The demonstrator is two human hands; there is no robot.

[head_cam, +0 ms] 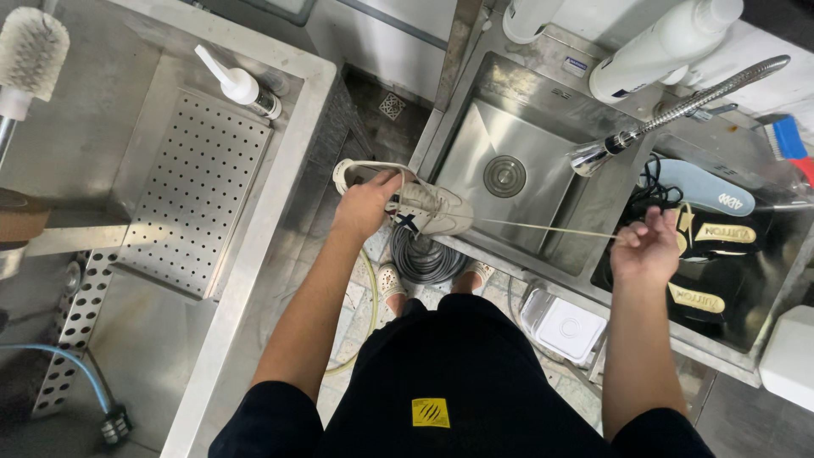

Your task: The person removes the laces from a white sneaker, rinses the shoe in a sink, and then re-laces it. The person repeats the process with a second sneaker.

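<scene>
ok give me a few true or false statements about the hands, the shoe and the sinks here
1. The left hand holds a pale shoe over the gap between the two steel units. True.
2. The right hand holds a brush. False: it pinches a lace stretched taut from the shoe.
3. The middle sink is full of soapy water. False: its basin looks empty, with the drain showing.
4. Insoles lie in the dark basin by the right hand. True.
5. The flexible faucet points into the left unit. False: its head hangs over the middle sink.
</scene>
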